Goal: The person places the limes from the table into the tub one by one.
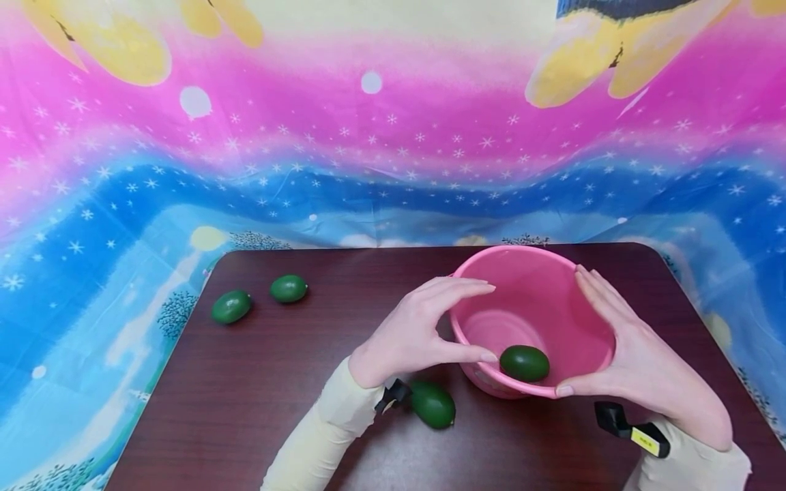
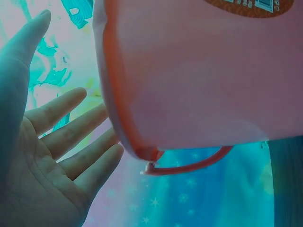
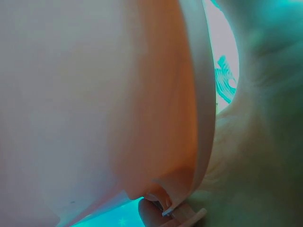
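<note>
A pink bucket [image 1: 522,279] stands toward the right of the table, its mouth tilted toward me. Inside it, near the front wall, lies a dark green lime-like fruit [image 1: 525,363]. My right hand [image 1: 651,361] grips the bucket's right rim, thumb at the front and fingers farther back. At the left rim is my left hand [image 1: 408,334], its fingers reaching over the opening in the head view. In the left wrist view, those fingers are spread and nearly straight beside the bucket wall [image 2: 199,85]. Another green fruit [image 1: 432,404] lies by the left wrist.
Two more green fruits, one farther left [image 1: 231,307] and one beside it [image 1: 288,289], lie at the back left of the dark brown table [image 1: 258,395]. A patterned cloth [image 1: 368,150] hangs behind the table. The bucket's handle [image 2: 199,165] hangs at its side.
</note>
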Motion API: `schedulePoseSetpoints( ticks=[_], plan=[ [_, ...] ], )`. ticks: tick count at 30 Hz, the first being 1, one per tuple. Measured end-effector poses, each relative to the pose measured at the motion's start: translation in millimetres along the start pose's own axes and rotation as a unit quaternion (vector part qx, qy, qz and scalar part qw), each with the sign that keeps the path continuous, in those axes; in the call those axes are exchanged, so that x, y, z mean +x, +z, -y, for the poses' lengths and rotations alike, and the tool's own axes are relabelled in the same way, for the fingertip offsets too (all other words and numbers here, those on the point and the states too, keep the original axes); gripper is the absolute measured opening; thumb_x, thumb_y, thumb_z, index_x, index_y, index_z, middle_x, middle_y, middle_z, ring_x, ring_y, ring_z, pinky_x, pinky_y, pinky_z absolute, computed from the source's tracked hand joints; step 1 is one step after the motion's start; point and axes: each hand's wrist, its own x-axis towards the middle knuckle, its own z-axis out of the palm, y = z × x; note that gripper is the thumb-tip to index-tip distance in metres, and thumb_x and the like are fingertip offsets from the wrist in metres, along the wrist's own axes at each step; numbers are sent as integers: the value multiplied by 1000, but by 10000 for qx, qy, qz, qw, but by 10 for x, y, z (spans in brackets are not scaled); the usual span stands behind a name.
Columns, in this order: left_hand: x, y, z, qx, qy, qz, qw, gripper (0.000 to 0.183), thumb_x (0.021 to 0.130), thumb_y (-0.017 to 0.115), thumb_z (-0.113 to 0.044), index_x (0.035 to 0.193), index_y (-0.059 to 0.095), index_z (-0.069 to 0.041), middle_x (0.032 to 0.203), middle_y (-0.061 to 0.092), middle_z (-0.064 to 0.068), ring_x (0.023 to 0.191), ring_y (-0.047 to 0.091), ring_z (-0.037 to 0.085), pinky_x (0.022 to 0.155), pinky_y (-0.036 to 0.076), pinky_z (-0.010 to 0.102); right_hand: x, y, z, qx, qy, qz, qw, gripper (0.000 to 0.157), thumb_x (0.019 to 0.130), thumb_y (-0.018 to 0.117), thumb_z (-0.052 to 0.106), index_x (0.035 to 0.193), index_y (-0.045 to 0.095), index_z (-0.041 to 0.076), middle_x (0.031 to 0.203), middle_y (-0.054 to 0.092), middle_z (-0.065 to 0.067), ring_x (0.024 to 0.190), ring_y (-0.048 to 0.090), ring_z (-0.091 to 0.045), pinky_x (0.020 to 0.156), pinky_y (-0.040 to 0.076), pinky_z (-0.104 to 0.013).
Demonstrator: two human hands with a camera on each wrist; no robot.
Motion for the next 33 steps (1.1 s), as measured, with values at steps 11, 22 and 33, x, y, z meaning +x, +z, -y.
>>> schedulePoseSetpoints(
  ticks=[11,22,33],
  plan=[
    [-79,-130,12,137,-155,-68,9998,81,75,90,-46,144,57,-18,143,55,-9,132,46,6,108,41,29,-5,5,-12,-23,-114,-49,9999,141,57,102,37,165,13,21,169,12,-9,147,16,-45,75,55,-62],
    [-163,-204,20,355,-249,-105,9990,82,76,88,-51,145,57,-20,143,56,-7,133,44,5,109,40,31,4,-4,-9,-41,-139,-60,9999,144,55,103,37,165,12,20,169,11,-8,149,15,-43,80,49,-71],
    [-240,-265,16,416,-423,-94,9982,81,76,87,-52,146,55,-25,144,52,-16,133,44,3,106,43,32,0,2,-4,-57,-20,-23,10000,141,57,102,38,165,13,20,168,12,-10,144,19,-47,71,58,-48]
  ],
)
